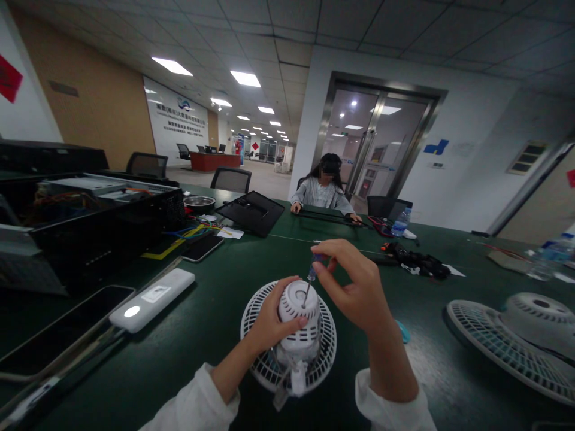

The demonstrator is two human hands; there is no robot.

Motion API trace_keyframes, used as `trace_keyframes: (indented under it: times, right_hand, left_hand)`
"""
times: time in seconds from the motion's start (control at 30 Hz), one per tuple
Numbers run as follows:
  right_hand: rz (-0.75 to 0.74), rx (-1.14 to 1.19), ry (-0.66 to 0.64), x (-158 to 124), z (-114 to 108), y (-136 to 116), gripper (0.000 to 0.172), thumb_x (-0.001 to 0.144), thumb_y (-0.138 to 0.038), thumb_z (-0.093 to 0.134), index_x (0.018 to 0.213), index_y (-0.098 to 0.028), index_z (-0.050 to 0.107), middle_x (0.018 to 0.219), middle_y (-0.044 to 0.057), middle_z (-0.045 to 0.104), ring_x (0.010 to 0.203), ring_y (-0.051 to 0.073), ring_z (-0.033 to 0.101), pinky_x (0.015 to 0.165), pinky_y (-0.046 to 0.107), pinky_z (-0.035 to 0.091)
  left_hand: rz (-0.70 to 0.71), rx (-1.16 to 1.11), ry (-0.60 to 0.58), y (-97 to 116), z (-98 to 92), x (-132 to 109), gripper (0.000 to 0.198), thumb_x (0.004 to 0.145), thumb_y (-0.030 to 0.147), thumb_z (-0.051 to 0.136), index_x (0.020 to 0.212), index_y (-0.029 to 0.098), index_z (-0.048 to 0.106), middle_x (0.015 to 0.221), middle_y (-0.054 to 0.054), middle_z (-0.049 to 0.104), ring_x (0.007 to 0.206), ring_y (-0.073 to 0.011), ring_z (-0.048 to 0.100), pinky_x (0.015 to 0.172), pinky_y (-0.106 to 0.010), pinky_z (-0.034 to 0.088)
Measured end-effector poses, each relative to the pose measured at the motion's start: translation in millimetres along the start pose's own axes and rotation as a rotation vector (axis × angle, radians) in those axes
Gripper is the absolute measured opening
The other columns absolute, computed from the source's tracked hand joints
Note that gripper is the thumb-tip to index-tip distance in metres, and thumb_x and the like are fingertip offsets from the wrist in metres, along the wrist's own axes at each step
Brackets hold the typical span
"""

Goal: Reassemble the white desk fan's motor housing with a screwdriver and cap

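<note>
A small white fan (300, 335) lies grille down on the green table, its round motor housing facing up. My left hand (275, 317) is wrapped around the side of that housing, thumb across the front. Above it, my right hand (350, 278) pinches the purple-blue handle of a screwdriver (311, 272) between thumb and fingers. The screwdriver stands nearly upright, slightly tilted, with its tip at the top of the motor housing. Whether a screw sits under the tip is too small to tell.
At left are an opened computer case (90, 221), a white power bank (153, 299) and phones (203, 246). A second fan (516, 341) lies at right. Black tangled gear (417, 260) and water bottles (401, 221) stand farther back. Across the table sits a person (326, 188) holding a long dark strip.
</note>
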State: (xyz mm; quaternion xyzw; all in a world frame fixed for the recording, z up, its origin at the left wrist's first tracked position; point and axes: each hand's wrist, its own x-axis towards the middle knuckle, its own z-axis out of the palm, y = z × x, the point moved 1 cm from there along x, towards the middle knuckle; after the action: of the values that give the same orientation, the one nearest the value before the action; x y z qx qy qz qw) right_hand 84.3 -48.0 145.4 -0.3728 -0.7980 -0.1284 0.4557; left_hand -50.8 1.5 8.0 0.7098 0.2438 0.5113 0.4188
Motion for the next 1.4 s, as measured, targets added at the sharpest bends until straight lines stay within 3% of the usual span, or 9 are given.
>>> trace_keyframes:
  times: [0.3,0.5,0.73,0.9,1.1,1.3,1.4]
  right_hand:
    - [-0.036,-0.021,-0.01,-0.7,2.4,2.6,0.012,0.082,-0.019,0.055,0.093,-0.018,0.058,0.08,0.003,0.062,0.074,0.015,0.056,0.063,0.029,0.046]
    - [-0.001,0.068,-0.081,-2.9,1.7,3.6,0.03,0.082,-0.011,0.05,0.11,-0.02,0.055,0.098,0.005,0.064,0.078,0.013,0.057,0.065,0.027,0.047]
    - [-0.022,0.003,-0.073,-0.9,3.6,2.5,0.021,0.082,-0.018,0.056,0.103,-0.014,0.06,0.078,0.004,0.061,0.075,0.015,0.056,0.067,0.029,0.046]
    - [0.01,0.074,-0.112,-2.6,0.3,3.1,0.029,0.084,-0.013,0.049,0.112,-0.016,0.056,0.096,0.006,0.063,0.081,0.013,0.057,0.067,0.025,0.048]
    - [-0.008,-0.003,-0.08,-2.7,2.8,5.4,0.021,0.083,-0.02,0.056,0.103,-0.014,0.06,0.082,0.005,0.063,0.076,0.015,0.057,0.07,0.029,0.047]
    - [0.002,0.118,-0.144,-3.6,0.4,3.2,0.037,0.084,-0.012,0.048,0.12,-0.019,0.051,0.096,0.005,0.064,0.083,0.013,0.058,0.07,0.026,0.048]
    - [-0.004,0.089,-0.146,-4.0,0.5,1.7,0.032,0.084,-0.015,0.052,0.115,-0.019,0.054,0.086,0.003,0.064,0.076,0.013,0.057,0.068,0.027,0.048]
  left_hand:
    - [0.007,-0.004,-0.002,-2.3,0.7,0.0,0.063,0.067,0.038,0.068,0.122,0.018,0.042,0.122,-0.011,0.051,0.113,-0.0296,0.048,0.099,-0.043,0.034]
    - [0.011,-0.008,-0.001,-1.9,0.5,0.4,0.063,0.067,0.037,0.068,0.122,0.018,0.042,0.122,-0.011,0.051,0.112,-0.0295,0.049,0.099,-0.043,0.034]
    - [0.014,-0.008,0.007,-1.7,0.7,0.3,0.062,0.067,0.036,0.068,0.121,0.018,0.043,0.122,-0.011,0.051,0.112,-0.0296,0.048,0.099,-0.043,0.034]
    - [0.024,-0.009,0.003,-2.8,0.6,0.4,0.063,0.067,0.039,0.069,0.122,0.019,0.043,0.121,-0.01,0.052,0.111,-0.0288,0.049,0.098,-0.042,0.035]
    - [0.031,-0.01,0.007,-3.6,0.3,0.0,0.064,0.067,0.038,0.069,0.122,0.02,0.044,0.122,-0.009,0.051,0.112,-0.029,0.049,0.099,-0.042,0.035]
    - [0.024,-0.026,-0.004,-5.6,1.0,-0.2,0.064,0.067,0.038,0.069,0.122,0.019,0.042,0.122,-0.01,0.051,0.112,-0.0291,0.049,0.099,-0.042,0.035]
    - [0.03,-0.017,0.003,-6.0,1.1,-0.3,0.064,0.067,0.037,0.069,0.122,0.02,0.042,0.121,-0.009,0.051,0.111,-0.0284,0.049,0.098,-0.042,0.035]
